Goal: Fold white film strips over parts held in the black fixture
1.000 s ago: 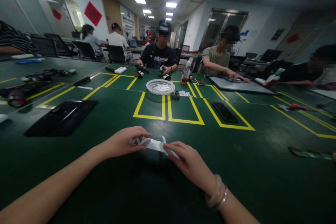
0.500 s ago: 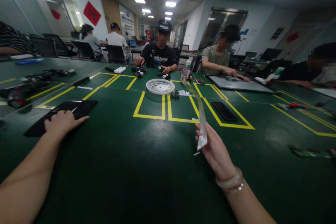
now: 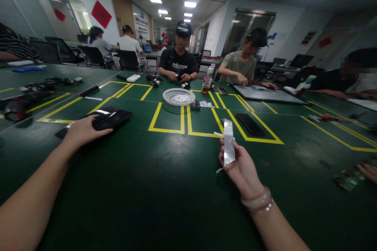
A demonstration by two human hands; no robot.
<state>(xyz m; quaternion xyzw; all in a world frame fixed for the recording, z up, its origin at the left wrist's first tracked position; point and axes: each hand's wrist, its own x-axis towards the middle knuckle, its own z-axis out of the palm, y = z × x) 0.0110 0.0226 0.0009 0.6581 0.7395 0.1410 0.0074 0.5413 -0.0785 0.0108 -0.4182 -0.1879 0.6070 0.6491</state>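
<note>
At the left, my left hand [image 3: 84,130] has its fingers wrapped over a black, glossy pouch-like item [image 3: 116,119], with the thumb along the near side. That item looks bunched up; its exact kind is unclear. To the right of centre, my right hand [image 3: 240,160] is raised above the green table, palm up. Its fingers hold a shiny, translucent silvery strip [image 3: 229,143] that stands nearly upright. A thin white piece [image 3: 219,170] sticks out below the strip.
A white plastic basket [image 3: 178,97] stands mid-table, with a small black part [image 3: 195,106] beside it. A black phone [image 3: 250,124] lies inside yellow tape lines [image 3: 263,140]. Beyond are a bottle [image 3: 207,82] and co-workers. At the right, another person's hand [image 3: 368,172] nears a circuit board [image 3: 349,180].
My left hand has moved right and closed on the black item, which has shifted and bunched from lying flat. In my right hand, the strip's long upper stretch no longer shows; it looks shorter.
</note>
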